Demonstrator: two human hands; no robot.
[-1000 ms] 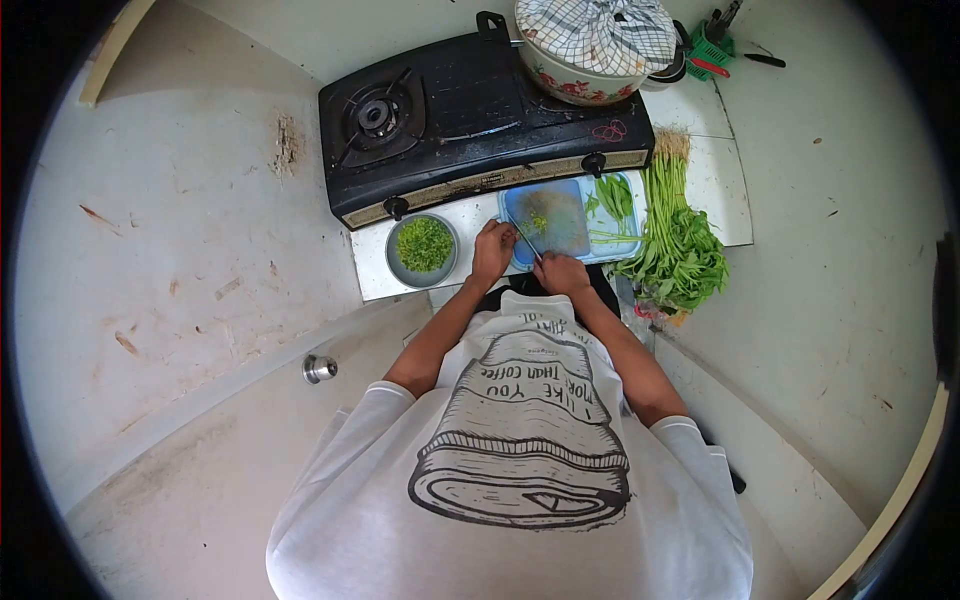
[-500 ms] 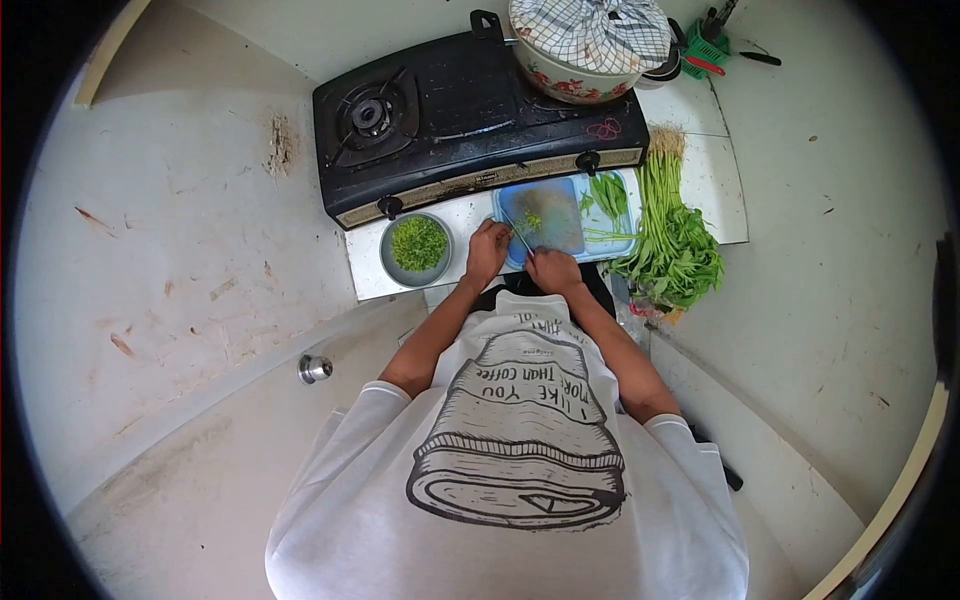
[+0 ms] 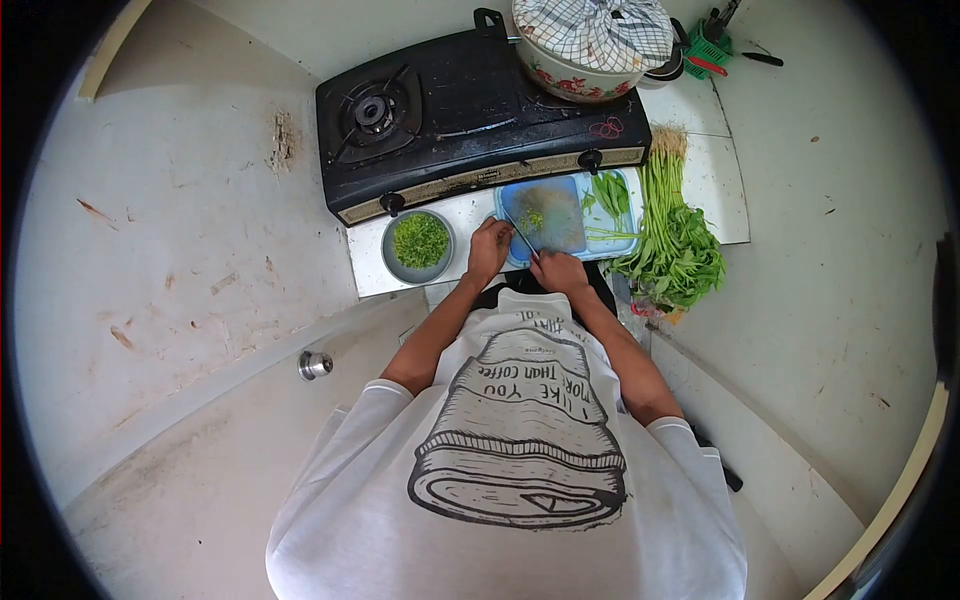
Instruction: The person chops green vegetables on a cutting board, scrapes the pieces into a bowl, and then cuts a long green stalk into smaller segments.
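Observation:
My right hand [image 3: 558, 270] is closed around the handle of a knife [image 3: 521, 236], whose thin blade slants up and left over the blue cutting board [image 3: 565, 215]. At the board's left edge, my left hand [image 3: 489, 247] has its fingers pinched together close to the blade; what they hold is too small to make out. Small chopped green pieces [image 3: 534, 218] lie on the board just right of the blade. Leaves and a few stems [image 3: 610, 195] rest at the right side of the light blue tray [image 3: 633, 240] under the board.
A grey bowl [image 3: 388, 262] of chopped greens stands left of my hands. To the right lies a big bunch of leafy greens [image 3: 688, 250]. Behind the board is a black gas stove [image 3: 460, 110] carrying a cloth-covered pot [image 3: 580, 85]. A green basket [image 3: 708, 50] with utensils sits at the back right.
Both hands and the knife stay in nearly the same place at the board. The whole view has shifted very slightly.

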